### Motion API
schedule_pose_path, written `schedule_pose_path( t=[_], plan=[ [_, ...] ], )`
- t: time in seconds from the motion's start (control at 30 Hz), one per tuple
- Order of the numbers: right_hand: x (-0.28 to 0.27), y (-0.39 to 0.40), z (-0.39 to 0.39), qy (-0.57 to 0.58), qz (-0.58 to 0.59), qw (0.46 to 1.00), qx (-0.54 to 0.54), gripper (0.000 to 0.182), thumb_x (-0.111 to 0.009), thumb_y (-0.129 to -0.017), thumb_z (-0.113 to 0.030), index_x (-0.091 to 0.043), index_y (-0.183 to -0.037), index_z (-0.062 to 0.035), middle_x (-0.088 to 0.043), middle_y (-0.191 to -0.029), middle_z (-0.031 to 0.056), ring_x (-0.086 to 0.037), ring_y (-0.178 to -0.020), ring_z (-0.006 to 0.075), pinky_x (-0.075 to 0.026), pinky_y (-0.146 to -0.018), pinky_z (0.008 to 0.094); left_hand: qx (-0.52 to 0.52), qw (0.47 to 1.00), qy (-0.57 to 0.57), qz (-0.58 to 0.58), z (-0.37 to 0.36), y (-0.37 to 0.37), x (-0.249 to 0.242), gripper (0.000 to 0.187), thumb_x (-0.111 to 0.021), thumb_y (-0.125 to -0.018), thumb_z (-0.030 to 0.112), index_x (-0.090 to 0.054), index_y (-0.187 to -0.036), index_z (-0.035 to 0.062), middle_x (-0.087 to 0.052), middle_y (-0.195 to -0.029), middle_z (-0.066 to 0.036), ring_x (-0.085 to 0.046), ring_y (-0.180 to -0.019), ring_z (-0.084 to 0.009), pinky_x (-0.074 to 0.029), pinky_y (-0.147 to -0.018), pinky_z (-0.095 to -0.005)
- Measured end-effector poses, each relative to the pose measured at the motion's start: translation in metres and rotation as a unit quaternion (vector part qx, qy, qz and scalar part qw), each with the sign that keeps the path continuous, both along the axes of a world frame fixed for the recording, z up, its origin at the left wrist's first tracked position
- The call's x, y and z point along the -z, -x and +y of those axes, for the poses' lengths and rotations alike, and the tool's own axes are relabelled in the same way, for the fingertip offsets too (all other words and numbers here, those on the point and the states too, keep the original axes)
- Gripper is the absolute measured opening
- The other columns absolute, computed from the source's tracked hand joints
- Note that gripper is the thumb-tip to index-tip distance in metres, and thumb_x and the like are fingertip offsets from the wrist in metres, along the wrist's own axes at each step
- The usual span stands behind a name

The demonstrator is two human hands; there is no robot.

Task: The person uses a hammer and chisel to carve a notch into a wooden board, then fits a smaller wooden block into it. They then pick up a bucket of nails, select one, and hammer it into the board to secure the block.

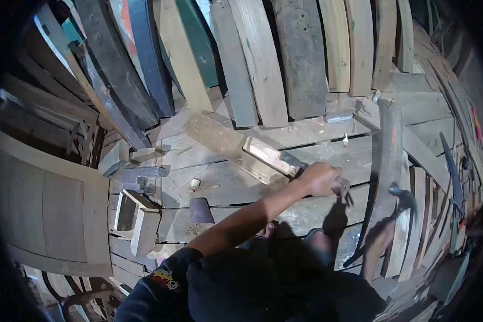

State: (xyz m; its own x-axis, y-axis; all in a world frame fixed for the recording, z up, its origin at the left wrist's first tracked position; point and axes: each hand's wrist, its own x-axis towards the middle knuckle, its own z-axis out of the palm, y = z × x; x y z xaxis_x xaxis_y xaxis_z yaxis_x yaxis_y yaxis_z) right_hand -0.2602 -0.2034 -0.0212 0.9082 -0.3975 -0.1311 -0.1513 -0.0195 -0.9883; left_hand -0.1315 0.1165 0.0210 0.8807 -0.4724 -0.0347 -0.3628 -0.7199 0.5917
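Floorboards (236, 193) look dusty. Person's left hand (319, 179) is wrapped round a block (264, 154) by the board's (214, 134) right end; right hand (378, 244) grips a hammer (406, 199) farther right. Steady block, fingers clear, works best.

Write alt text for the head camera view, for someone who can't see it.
The person's left grip clasps a short piece of wood above a plank floor, while the right grip holds a hammer off to the side. Boards of mixed colors line the far edge.
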Motion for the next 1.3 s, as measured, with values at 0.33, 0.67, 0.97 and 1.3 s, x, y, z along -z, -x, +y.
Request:
schedule_pose_path(
  t=[0.33,0.67,0.97,1.3],
  plan=[
    [-0.014,-0.03,0.027,0.084,0.138,0.979,-0.123,0.053,-0.045,-0.118,-0.049,-0.056,-0.093,-0.0034,-0.041,-0.08,-0.0038,-0.038,-0.076,0.0101,-0.034,-0.066,0.0301,0.049,0.998,0.025,0.003,0.019,0.031,-0.008,0.034,-0.075,-0.072,0.007,-0.067,-0.105,0.0051,-0.073,-0.097,-0.021,-0.072,-0.094,-0.046,-0.059,-0.082,-0.0545],
    [0.012,-0.074,0.019,0.2,0.194,0.927,-0.249,0.065,-0.064,-0.107,-0.056,-0.07,-0.123,0.0068,-0.066,-0.091,0.008,-0.057,-0.084,0.0166,-0.049,-0.077,0.0356,-0.003,0.967,0.252,-0.037,0.091,0.083,-0.073,0.041,-0.092,-0.075,0.016,-0.065,-0.104,0.0043,-0.068,-0.102,-0.011,-0.069,-0.1,-0.0302,-0.054,-0.09,-0.0431],
    [0.0,-0.1,0.034,0.357,0.14,0.851,-0.36,0.049,-0.068,-0.106,-0.041,-0.069,-0.096,0.0071,-0.064,-0.072,0.0206,-0.06,-0.067,0.0307,-0.048,-0.066,0.0468,-0.343,0.858,0.369,0.101,0.146,0.125,-0.131,0.021,-0.082,-0.089,0.011,-0.068,-0.099,-0.0002,-0.069,-0.084,-0.007,-0.071,-0.081,-0.0158,-0.056,-0.074,-0.0337],
    [-0.012,-0.082,0.029,0.481,0.022,0.791,-0.378,0.033,-0.071,-0.093,-0.006,-0.069,-0.127,-0.0066,-0.073,-0.112,0.0221,-0.07,-0.103,0.0449,-0.055,-0.089,0.0514,-0.209,0.957,0.178,0.092,0.151,0.128,-0.096,0.076,-0.086,-0.085,0.028,-0.058,-0.144,-0.0096,-0.071,-0.129,-0.028,-0.072,-0.117,-0.04,-0.054,-0.106,-0.0419]
  ],
)
